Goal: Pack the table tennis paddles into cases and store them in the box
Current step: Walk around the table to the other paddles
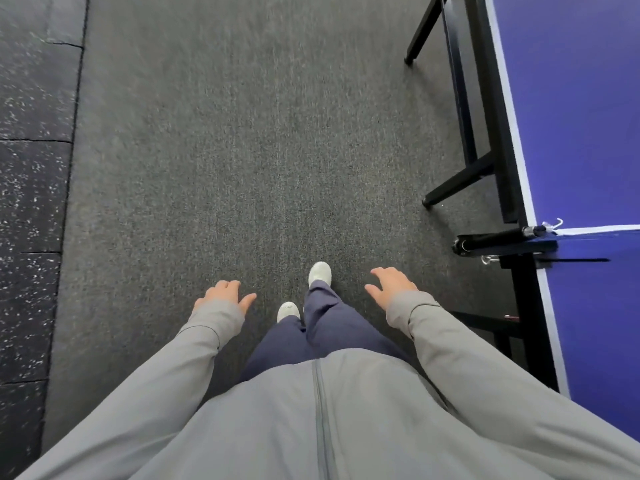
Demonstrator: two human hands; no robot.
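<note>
No paddle, case or box shows in the head view. My left hand (223,294) hangs over the grey carpet at lower centre-left, fingers loosely relaxed and holding nothing. My right hand (391,285) hangs to the right of my feet, fingers spread and relaxed, also holding nothing. Both arms wear grey sleeves. The blue table tennis table (581,133) runs along the right edge, and my right hand is well to its left.
Grey carpet (242,150) fills the middle. Black speckled rubber mats (31,168) line the left side. The table's black legs (460,181) and net post clamp (502,242) stick out on the right. My white shoes (319,273) stand on the carpet.
</note>
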